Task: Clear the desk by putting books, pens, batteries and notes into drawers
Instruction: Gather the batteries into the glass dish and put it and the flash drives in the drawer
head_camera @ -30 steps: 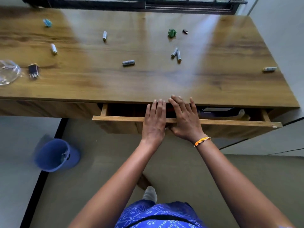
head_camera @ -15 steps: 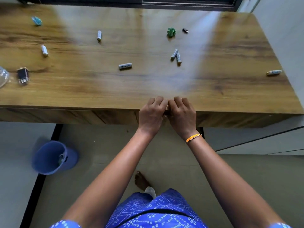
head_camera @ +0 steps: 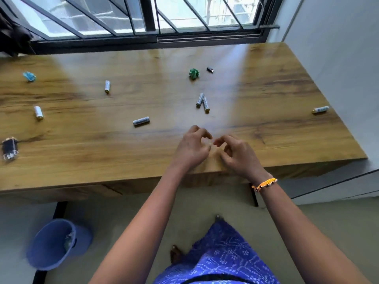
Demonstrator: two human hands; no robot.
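Note:
Several white batteries lie scattered on the wooden desk (head_camera: 287, 140): one (head_camera: 141, 121) in the middle, a touching pair (head_camera: 203, 102) behind my hands, one (head_camera: 107, 86) further back, one (head_camera: 38, 112) at the left, one (head_camera: 320, 109) at the right edge. A green crumpled note (head_camera: 194, 73) and a light blue one (head_camera: 29, 76) sit toward the back. My left hand (head_camera: 191, 149) and my right hand (head_camera: 238, 153) hover side by side over the desk's front edge, fingers curled and apart, holding nothing. The drawer under the desk is shut.
A small black USB-like piece (head_camera: 210, 69) lies beside the green note. A dark boxy object (head_camera: 9, 147) sits at the left edge. A blue waste bin (head_camera: 53, 244) stands on the floor at lower left. A barred window (head_camera: 143, 15) runs behind the desk.
The drawer was pushed shut by both hands. My hands then lifted from the drawer front to just above the desk's front edge, and the view tilted up.

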